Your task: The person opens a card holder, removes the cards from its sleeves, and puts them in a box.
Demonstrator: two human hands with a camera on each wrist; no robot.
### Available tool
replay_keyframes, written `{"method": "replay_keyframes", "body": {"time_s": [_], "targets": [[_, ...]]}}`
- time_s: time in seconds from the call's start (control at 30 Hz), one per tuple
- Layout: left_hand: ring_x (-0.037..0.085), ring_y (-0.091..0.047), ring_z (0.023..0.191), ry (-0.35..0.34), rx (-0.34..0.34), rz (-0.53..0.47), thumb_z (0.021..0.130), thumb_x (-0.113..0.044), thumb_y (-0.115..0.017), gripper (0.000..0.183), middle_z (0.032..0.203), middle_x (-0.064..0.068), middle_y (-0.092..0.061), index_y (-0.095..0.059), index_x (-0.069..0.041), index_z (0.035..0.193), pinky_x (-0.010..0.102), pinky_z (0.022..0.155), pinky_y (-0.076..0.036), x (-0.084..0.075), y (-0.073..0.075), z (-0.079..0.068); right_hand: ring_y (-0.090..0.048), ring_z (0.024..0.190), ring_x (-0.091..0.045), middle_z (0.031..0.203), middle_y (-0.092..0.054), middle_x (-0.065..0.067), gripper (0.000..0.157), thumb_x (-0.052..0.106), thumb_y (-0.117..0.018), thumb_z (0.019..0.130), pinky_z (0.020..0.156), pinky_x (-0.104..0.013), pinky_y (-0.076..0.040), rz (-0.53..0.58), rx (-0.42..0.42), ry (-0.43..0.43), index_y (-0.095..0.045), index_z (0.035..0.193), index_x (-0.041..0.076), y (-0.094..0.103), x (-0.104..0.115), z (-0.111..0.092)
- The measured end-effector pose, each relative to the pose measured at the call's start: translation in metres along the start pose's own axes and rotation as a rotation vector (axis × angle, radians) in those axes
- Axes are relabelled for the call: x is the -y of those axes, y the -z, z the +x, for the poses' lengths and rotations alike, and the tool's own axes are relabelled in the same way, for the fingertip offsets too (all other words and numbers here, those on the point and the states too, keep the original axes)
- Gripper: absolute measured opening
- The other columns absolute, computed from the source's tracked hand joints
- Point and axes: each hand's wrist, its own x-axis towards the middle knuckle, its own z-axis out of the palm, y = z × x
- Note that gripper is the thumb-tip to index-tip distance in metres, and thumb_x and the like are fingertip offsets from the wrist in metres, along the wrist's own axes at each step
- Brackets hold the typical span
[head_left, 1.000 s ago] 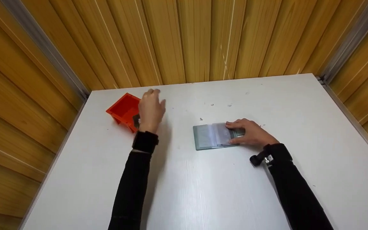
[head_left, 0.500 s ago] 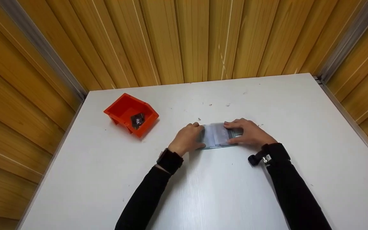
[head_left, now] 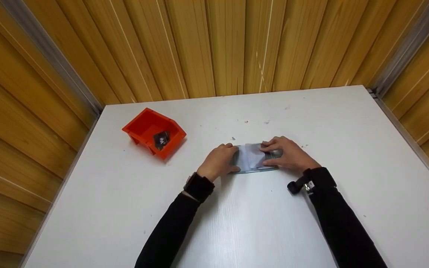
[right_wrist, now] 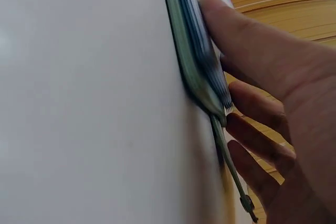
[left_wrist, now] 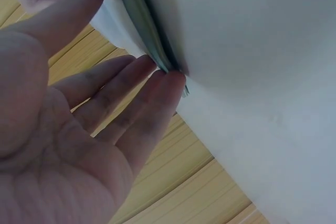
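A green card holder (head_left: 241, 160) with clear plastic sleeves (head_left: 254, 153) lies flat on the white table (head_left: 237, 219), its long axis running roughly from nine to three o'clock, with twelve at the back wall. It sits between the two hands, and both touch it, so neither is nearer.

The left hand (head_left: 217, 160) has it toward three o'clock and grips its nine o'clock end, thumb (left_wrist: 73, 14) on the near edge, fingers (left_wrist: 152, 114) on the far one. The right hand (head_left: 291, 154) has it toward nine o'clock and pinches the stacked sleeves; its thumb (right_wrist: 247, 35) presses their near side. A thin strap (right_wrist: 233, 169) with a snap (right_wrist: 247, 202) sticks out from the holder's three o'clock end.

Toward ten o'clock, well apart from the holder and closer to the left hand, stands an orange-red bin (head_left: 143, 125). Dark cards (head_left: 161, 140) lie inside, their white lettering too small to read surely. Small scraps (head_left: 246, 121) dot the table toward twelve, before wood-patterned panels (head_left: 229, 48).
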Motion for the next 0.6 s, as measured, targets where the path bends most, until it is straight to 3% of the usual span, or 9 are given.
{"method": "replay_keyframes", "body": {"time_s": [0.23,0.33,0.47,0.6], "targets": [[0.031,-0.061,0.129,0.025,-0.002,-0.038,0.087,-0.033,-0.085,0.075,0.142,0.017,-0.062,-0.053,-0.002,0.148,0.041,0.111,-0.049,-0.002,0.002,-0.001,-0.049,0.130,-0.028,0.138,-0.060,-0.006,0.054,0.036,-0.089,0.080,0.110,-0.050,-0.042,-0.026,-0.081,-0.008,-0.074,0.129,0.019,-0.008,0.009,0.002],[0.033,-0.060,0.131,0.013,-0.025,-0.046,0.086,-0.036,-0.086,0.080,0.145,0.019,-0.059,-0.051,-0.002,0.150,0.043,0.112,-0.049,-0.003,0.004,-0.001,-0.053,0.117,-0.023,0.124,-0.063,-0.004,0.056,0.039,-0.089,0.081,0.101,-0.044,-0.045,0.009,-0.116,-0.013,-0.073,0.131,0.021,-0.011,0.014,0.004],[0.033,-0.058,0.134,0.007,-0.047,-0.065,0.084,-0.039,-0.087,0.086,0.148,0.018,-0.057,-0.048,-0.005,0.153,0.043,0.113,-0.048,-0.004,0.011,-0.004,-0.062,0.106,-0.020,0.113,-0.072,-0.001,0.069,0.037,-0.087,0.083,0.097,-0.041,-0.047,0.114,-0.121,-0.026,-0.062,0.145,0.019,-0.016,0.019,0.006],[0.029,-0.055,0.137,-0.012,-0.120,-0.082,0.084,-0.042,-0.087,0.089,0.149,0.012,-0.058,-0.046,-0.009,0.155,0.042,0.112,-0.049,-0.005,0.024,-0.007,-0.067,0.119,-0.021,0.129,-0.072,-0.002,0.085,0.033,-0.086,0.085,0.106,-0.046,-0.050,0.258,-0.045,-0.013,-0.045,0.157,0.016,-0.019,0.024,0.009]]}}
